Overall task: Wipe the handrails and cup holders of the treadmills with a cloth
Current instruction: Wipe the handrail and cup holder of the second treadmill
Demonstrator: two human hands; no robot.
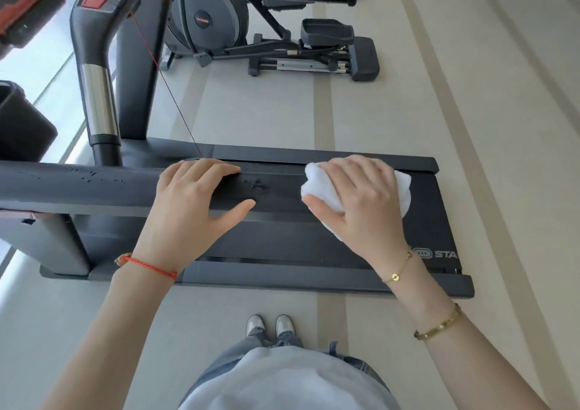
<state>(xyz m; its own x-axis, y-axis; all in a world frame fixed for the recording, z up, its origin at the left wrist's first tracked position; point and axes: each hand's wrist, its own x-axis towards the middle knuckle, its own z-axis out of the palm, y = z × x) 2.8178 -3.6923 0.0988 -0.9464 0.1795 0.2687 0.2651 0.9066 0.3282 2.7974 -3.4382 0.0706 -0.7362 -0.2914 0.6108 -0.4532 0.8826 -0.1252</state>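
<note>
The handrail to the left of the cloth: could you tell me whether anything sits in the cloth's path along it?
Yes. The left hand rests on the handrail, right beside the white cloth that the right hand grips. It would have to lift for the cloth to pass.

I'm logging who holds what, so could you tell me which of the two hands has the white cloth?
The right hand, wearing gold bracelets, grips the white cloth on the handrail; the left hand rests bare.
</note>
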